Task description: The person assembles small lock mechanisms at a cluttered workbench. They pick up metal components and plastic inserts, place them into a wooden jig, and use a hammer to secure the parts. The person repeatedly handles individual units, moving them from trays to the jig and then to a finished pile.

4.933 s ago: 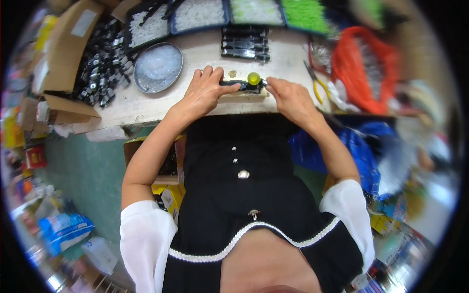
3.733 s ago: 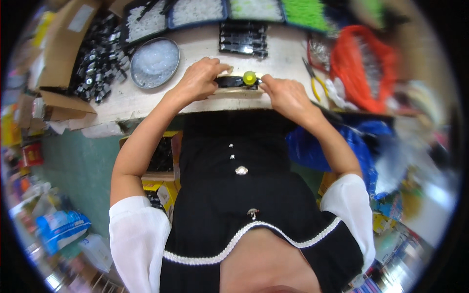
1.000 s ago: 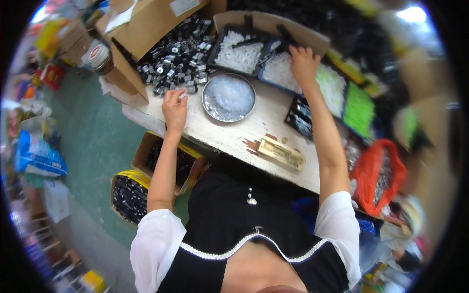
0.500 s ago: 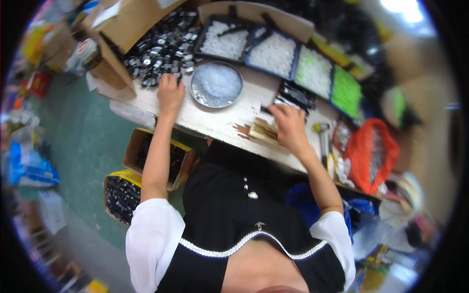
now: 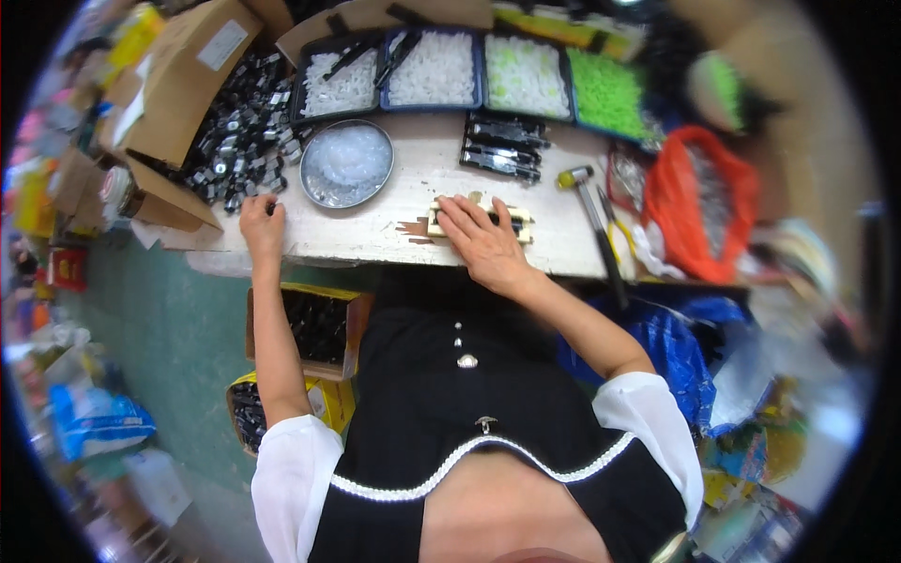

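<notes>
My left hand (image 5: pixel 262 230) is closed at the table's left front, with a small black part (image 5: pixel 271 207) pinched between thumb and fingers. Just beyond it spreads a loose pile of small black and silver metal parts (image 5: pixel 235 127). My right hand (image 5: pixel 490 251) lies with fingers stretched out over a cream-coloured block-like fixture (image 5: pixel 524 230). A dark piece shows in the fixture's slot, partly hidden under the fingers. Between the hands, a little farther back, stands a round metal bowl (image 5: pixel 308 178) of whitish translucent material. Several black strip-like pieces (image 5: pixel 502 150) lie in a row beyond my right hand.
Trays of white (image 5: pixel 432 70), pale green-white (image 5: pixel 526 75) and bright green (image 5: pixel 605 94) small pieces line the back. A hammer (image 5: pixel 596 220) and yellow-handled tool (image 5: pixel 621 235) lie right, beside a red bag (image 5: pixel 699 202). Cardboard boxes (image 5: pixel 188 84) stand left; another (image 5: pixel 352 328) sits below the table.
My right hand has moved from beside the black strips onto the fixture, its fingers now laid flat. My left hand has drawn back from the pile with a small black part. The view has shifted.
</notes>
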The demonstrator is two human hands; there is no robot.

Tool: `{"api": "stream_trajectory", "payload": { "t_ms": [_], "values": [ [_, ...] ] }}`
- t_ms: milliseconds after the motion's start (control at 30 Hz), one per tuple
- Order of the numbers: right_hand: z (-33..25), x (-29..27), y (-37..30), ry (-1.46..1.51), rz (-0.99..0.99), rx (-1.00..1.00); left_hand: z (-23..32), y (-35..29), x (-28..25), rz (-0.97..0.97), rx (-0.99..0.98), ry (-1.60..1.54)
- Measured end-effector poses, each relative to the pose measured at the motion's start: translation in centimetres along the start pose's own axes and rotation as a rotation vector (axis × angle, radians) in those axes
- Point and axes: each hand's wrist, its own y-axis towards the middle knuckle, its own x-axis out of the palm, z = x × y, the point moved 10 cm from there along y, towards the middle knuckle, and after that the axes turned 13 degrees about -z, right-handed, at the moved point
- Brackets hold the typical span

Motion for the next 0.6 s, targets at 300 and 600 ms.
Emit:
{"api": "stream_trajectory", "payload": {
  "t_ms": [300, 600],
  "values": [
    [5.5, -3.6, -2.7, 0.774, 0.569, 0.040, 5.2, -3.1, 1.9, -0.222, -0.332, -1.192],
    [8.9, -3.3, -5.2, 0.989, 0.651, 0.194, 23.2, -3.1, 10.6, -0.692, 0.062, -0.762]
  ]
}}
